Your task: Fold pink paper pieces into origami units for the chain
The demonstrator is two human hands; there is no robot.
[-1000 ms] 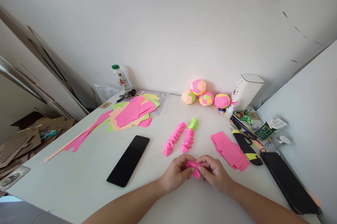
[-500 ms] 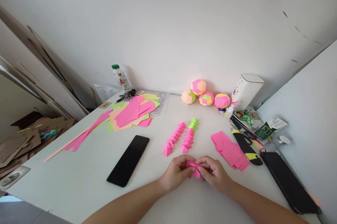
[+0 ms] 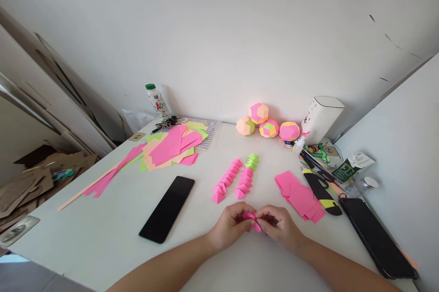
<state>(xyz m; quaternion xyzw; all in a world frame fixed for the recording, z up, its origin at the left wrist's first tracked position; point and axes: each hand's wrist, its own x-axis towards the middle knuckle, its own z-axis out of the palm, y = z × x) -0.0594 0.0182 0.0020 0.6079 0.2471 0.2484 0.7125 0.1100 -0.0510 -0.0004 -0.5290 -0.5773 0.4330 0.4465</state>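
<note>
Between my two hands is a small pink piece of folded paper (image 3: 255, 226), partly hidden by the fingers. My left hand (image 3: 233, 222) pinches its left side. The thumb and fingers of my right hand (image 3: 277, 222) are closed on its right side. Just beyond my hands lie two rows of folded paper pieces: a pink row (image 3: 229, 177) on the left and a pink-and-green row (image 3: 245, 180) on the right. A loose stack of flat pink paper pieces (image 3: 300, 196) rests to the right of my right hand.
A black phone (image 3: 167, 209) lies left of my hands, another phone (image 3: 379, 237) at the right edge. Paper sheets (image 3: 174, 145) and a bottle (image 3: 157, 102) are at the back left. Paper balls (image 3: 268, 129), a white container (image 3: 320, 118) and a black-yellow cutter (image 3: 321, 191) are on the right.
My right fingers have shifted slightly left over the pink paper, and less of it shows between my hands. Everything else on the table stays put.
</note>
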